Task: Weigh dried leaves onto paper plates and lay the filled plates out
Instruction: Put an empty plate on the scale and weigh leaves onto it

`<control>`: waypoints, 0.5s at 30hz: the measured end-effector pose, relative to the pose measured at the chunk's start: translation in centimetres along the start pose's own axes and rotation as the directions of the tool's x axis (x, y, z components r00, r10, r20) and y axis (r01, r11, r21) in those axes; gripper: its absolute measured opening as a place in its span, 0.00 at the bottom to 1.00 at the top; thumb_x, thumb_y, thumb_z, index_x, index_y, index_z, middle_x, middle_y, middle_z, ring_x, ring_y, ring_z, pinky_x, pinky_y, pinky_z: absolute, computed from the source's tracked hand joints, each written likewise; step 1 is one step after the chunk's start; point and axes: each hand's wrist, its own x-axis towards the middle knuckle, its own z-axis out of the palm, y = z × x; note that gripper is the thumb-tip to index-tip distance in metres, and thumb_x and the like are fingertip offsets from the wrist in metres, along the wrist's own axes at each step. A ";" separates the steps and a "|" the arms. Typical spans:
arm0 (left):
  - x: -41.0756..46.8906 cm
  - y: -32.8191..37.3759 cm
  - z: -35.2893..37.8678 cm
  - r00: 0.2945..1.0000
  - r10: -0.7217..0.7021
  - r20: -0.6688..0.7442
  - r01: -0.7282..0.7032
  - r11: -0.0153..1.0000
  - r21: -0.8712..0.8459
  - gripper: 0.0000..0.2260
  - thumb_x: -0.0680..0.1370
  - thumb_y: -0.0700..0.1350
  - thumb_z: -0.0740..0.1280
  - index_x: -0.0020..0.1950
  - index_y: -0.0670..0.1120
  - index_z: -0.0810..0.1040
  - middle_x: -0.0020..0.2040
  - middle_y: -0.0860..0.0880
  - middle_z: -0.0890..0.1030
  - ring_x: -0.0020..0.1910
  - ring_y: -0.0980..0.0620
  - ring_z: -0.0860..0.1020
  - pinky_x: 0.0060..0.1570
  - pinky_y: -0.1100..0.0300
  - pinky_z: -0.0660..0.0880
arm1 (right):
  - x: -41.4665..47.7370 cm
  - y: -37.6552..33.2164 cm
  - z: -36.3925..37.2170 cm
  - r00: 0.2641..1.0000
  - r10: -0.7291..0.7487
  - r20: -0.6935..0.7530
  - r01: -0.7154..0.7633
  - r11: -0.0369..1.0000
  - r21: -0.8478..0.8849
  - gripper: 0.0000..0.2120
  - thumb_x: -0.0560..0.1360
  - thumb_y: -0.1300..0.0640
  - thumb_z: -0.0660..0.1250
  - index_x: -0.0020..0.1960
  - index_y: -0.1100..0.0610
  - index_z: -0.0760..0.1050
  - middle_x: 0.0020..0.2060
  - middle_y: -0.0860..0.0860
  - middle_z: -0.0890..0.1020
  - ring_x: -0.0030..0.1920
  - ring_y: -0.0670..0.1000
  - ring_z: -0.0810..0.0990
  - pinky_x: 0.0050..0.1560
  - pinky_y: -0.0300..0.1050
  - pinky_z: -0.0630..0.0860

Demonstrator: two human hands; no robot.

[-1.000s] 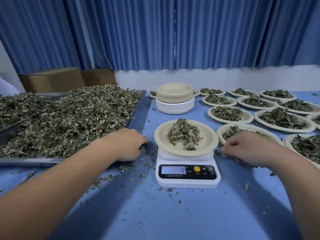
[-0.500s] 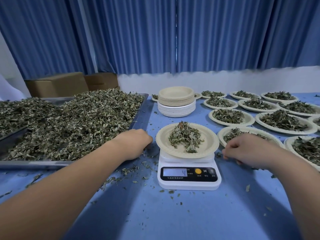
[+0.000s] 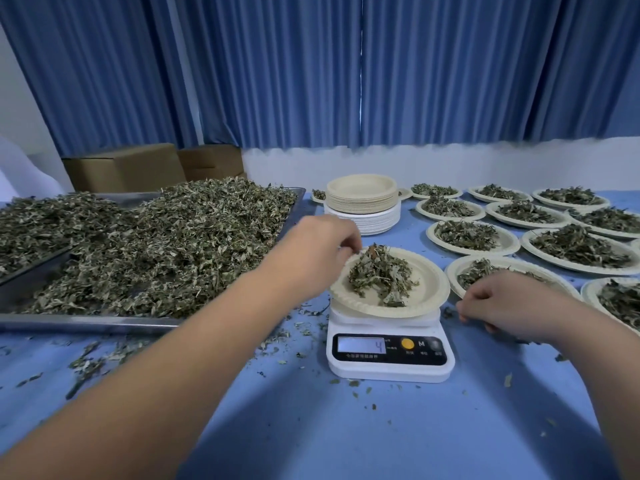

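The left hand point(image 3: 322, 252) has risen to the plate point(image 3: 429, 282) on the scale point(image 3: 391, 370), fingertips bunched over its leaves point(image 3: 381, 275); whether they hold any is unclear. Best add sparingly, watching the readout point(image 3: 362, 344). The right hand point(image 3: 502, 303) rests curled, contents unclear.

Single head-worn view, wide-angle, facing forward and down over the worktop point(image 3: 415, 427) toward the far curtain point(image 3: 346, 81). Close range. The scale point(image 3: 389, 370) sits near, just right of centre.
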 end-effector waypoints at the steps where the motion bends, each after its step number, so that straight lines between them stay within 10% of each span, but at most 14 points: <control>1: 0.0 0.5 0.5 1.000 -0.002 0.031 0.002 1.000 -0.012 0.08 0.79 0.41 0.65 0.54 0.49 0.81 0.50 0.53 0.81 0.50 0.55 0.77 0.56 0.55 0.75 | -0.1 0.0 0.0 1.000 0.006 -0.005 -0.006 1.000 0.006 0.13 0.75 0.54 0.68 0.34 0.57 0.80 0.21 0.50 0.76 0.18 0.46 0.68 0.20 0.33 0.62; 5: -0.7 0.7 1.3 0.998 0.015 0.063 -0.015 1.000 0.002 0.11 0.82 0.46 0.61 0.62 0.52 0.79 0.59 0.54 0.80 0.59 0.53 0.76 0.59 0.51 0.73 | -0.3 -0.1 -0.1 1.000 0.010 -0.005 -0.010 1.000 0.005 0.12 0.76 0.54 0.68 0.35 0.59 0.81 0.21 0.51 0.75 0.20 0.48 0.68 0.22 0.34 0.63; 9: -2.6 -1.0 -0.4 0.984 -0.034 -0.174 0.054 0.993 0.109 0.10 0.82 0.50 0.60 0.54 0.53 0.80 0.50 0.56 0.82 0.49 0.52 0.78 0.49 0.52 0.77 | -0.4 -0.2 -0.1 1.000 0.014 -0.006 -0.014 1.000 0.000 0.13 0.76 0.55 0.68 0.35 0.59 0.80 0.21 0.50 0.75 0.19 0.49 0.68 0.22 0.33 0.62; 15: -4.9 -6.3 -3.7 0.845 -0.529 -0.073 0.483 0.700 0.526 0.14 0.79 0.55 0.62 0.60 0.50 0.76 0.57 0.47 0.75 0.53 0.44 0.76 0.50 0.49 0.76 | -0.4 -0.4 0.1 1.000 0.023 -0.011 -0.023 1.000 -0.009 0.12 0.75 0.55 0.68 0.35 0.58 0.80 0.20 0.50 0.75 0.17 0.47 0.67 0.21 0.32 0.61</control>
